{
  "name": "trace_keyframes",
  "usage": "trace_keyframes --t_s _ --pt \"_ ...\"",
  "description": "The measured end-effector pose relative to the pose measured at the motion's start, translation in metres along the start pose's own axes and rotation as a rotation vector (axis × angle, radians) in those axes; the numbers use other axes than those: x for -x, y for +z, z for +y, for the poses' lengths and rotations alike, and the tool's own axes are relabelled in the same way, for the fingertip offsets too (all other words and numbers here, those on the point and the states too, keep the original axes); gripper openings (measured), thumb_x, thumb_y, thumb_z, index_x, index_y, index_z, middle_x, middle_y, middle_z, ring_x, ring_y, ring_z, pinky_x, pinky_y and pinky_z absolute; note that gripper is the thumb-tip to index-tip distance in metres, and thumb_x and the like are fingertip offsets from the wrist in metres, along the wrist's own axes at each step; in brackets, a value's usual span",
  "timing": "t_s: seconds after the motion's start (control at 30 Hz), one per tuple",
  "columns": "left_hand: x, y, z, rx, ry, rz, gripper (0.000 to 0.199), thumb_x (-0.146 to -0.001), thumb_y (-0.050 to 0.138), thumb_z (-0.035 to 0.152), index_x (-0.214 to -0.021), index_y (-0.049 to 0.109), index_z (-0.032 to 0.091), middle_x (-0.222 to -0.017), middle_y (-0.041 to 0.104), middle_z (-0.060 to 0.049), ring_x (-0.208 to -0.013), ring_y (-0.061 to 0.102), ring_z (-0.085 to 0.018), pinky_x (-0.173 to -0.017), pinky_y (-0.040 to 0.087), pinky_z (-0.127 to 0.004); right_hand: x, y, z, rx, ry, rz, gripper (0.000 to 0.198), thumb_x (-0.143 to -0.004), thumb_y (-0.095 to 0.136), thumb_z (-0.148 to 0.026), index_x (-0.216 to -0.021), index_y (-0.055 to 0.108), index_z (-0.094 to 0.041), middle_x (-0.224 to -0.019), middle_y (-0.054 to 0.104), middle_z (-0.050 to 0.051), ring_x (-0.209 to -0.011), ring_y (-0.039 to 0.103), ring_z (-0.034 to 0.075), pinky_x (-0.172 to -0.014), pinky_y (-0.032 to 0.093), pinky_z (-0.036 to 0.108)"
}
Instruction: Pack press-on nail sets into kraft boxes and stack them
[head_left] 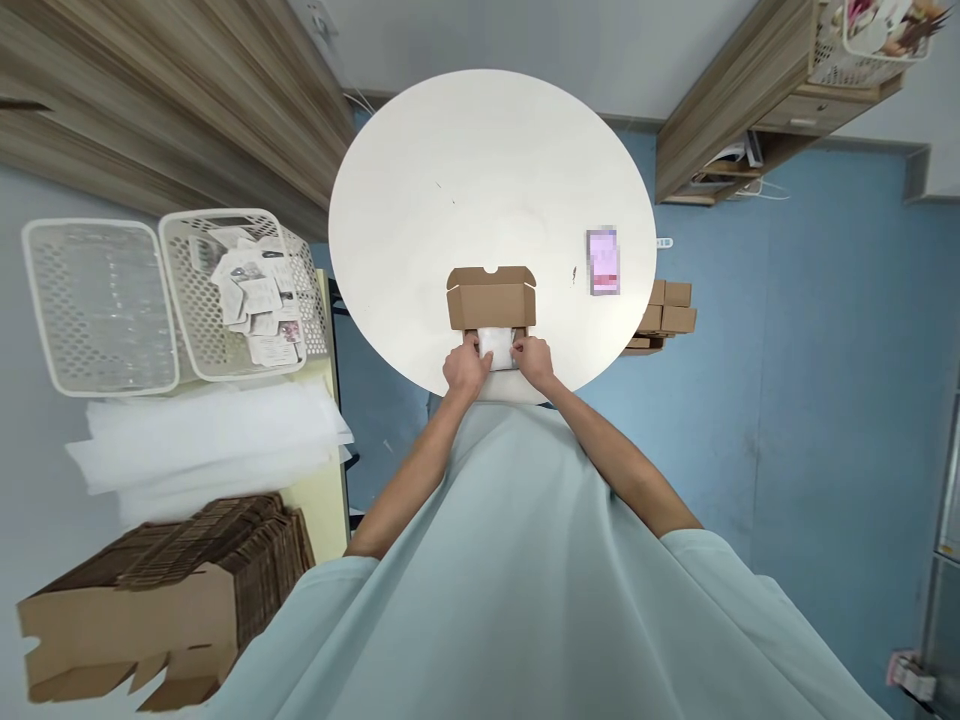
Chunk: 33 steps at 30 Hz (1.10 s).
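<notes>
A small brown cardboard box (492,300) lies at the near edge of the round white table, its lid flap raised on the far side. Inside its near part sits a white wrapped packet (496,348). My left hand (466,369) is closed at the packet's left side, with the thumb against the white wrapping. On the opposite side, my right hand (534,362) pinches at the packet's right edge. Both hands also cover the box's side walls, and some fingertips are hidden.
A phone (603,262) lies on the white table (480,130). At left are a basket of printed cards (292,365), a clear-lined basket (41,345), white sheets (217,430) and stacked flat cardboard boxes (135,630). Small boxes (678,319) sit beyond the table's right edge.
</notes>
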<state>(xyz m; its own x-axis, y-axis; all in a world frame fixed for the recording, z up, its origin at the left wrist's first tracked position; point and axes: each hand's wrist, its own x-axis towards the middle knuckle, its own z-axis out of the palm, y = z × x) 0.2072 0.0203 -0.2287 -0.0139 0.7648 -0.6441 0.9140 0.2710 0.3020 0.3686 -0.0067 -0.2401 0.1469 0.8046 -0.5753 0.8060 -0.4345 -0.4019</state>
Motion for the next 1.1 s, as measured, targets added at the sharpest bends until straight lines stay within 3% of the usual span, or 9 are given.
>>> trace_keyframes --t_s 0.2,0.33,0.43,0.53,0.6,0.7,0.83,1.1 --pt "0.002 0.005 0.011 -0.167 0.046 -0.034 0.035 -0.104 0.058 0.039 -0.127 0.069 0.016 -0.123 0.075 -0.025 -0.119 0.071 -0.042 -0.098 0.052 -0.049 0.002 -0.004 -0.01 0.159 -0.02 -0.088 0.03 -0.097 0.052 -0.009 -0.091 0.08 -0.018 -0.092 0.079 0.012 -0.087 0.07 0.023 -0.073 0.044 0.028" --pt "0.008 -0.002 0.011 -0.194 0.074 -0.041 0.029 -0.104 0.057 0.036 -0.119 0.072 0.015 -0.121 0.075 -0.024 -0.119 0.07 -0.041 -0.1 0.052 -0.048 0.007 -0.017 -0.005 0.117 -0.078 -0.106 0.027 -0.1 0.056 -0.015 -0.085 0.078 -0.018 -0.092 0.08 0.012 -0.091 0.072 0.025 -0.078 0.047 0.029" --pt "0.004 -0.016 -0.001 -0.05 0.073 0.074 0.03 -0.106 0.054 0.037 -0.124 0.069 0.019 -0.123 0.074 -0.019 -0.121 0.069 -0.038 -0.104 0.052 -0.049 0.007 -0.035 0.01 -0.044 -0.075 0.048 0.03 -0.106 0.053 -0.029 -0.089 0.076 -0.02 -0.095 0.08 0.01 -0.093 0.073 0.024 -0.084 0.05 0.03" --pt "-0.012 -0.034 -0.014 0.197 0.106 0.301 0.045 -0.104 0.054 0.036 -0.145 0.057 0.018 -0.143 0.064 -0.019 -0.129 0.065 -0.034 -0.112 0.05 -0.047 -0.004 -0.051 0.027 -0.226 -0.009 0.277 0.033 -0.108 0.053 -0.043 -0.115 0.073 -0.018 -0.111 0.08 0.012 -0.101 0.074 0.025 -0.093 0.055 0.034" --pt "-0.029 -0.045 -0.017 0.382 0.158 0.359 0.063 -0.098 0.062 0.03 -0.157 0.046 0.015 -0.155 0.056 -0.021 -0.137 0.062 -0.033 -0.118 0.047 -0.046 -0.017 -0.056 0.033 -0.328 0.012 0.343 0.041 -0.104 0.061 -0.046 -0.131 0.068 -0.015 -0.127 0.077 0.017 -0.114 0.073 0.028 -0.101 0.056 0.04" --pt "-0.051 -0.057 -0.014 0.596 0.153 0.245 0.083 -0.092 0.067 0.023 -0.167 0.034 0.011 -0.164 0.05 -0.024 -0.145 0.058 -0.032 -0.121 0.046 -0.044 -0.036 -0.056 0.032 -0.478 0.013 0.282 0.056 -0.097 0.071 -0.041 -0.145 0.06 -0.013 -0.143 0.071 0.022 -0.126 0.071 0.033 -0.109 0.056 0.047" --pt "-0.058 -0.066 -0.005 0.706 0.159 0.091 0.095 -0.087 0.07 0.019 -0.172 0.028 0.012 -0.165 0.052 -0.024 -0.139 0.064 -0.032 -0.118 0.05 -0.044 -0.047 -0.054 0.021 -0.615 0.012 0.194 0.067 -0.096 0.071 -0.035 -0.156 0.051 -0.013 -0.148 0.069 0.021 -0.124 0.073 0.032 -0.113 0.057 0.05" --pt "-0.053 -0.077 0.007 0.774 0.232 0.094 0.099 -0.082 0.07 0.011 -0.172 0.029 0.014 -0.164 0.054 -0.023 -0.134 0.068 -0.03 -0.12 0.05 -0.048 -0.053 -0.072 0.011 -0.656 -0.101 0.198 0.078 -0.096 0.072 -0.036 -0.166 0.042 -0.018 -0.152 0.066 0.018 -0.12 0.075 0.03 -0.115 0.057 0.049"
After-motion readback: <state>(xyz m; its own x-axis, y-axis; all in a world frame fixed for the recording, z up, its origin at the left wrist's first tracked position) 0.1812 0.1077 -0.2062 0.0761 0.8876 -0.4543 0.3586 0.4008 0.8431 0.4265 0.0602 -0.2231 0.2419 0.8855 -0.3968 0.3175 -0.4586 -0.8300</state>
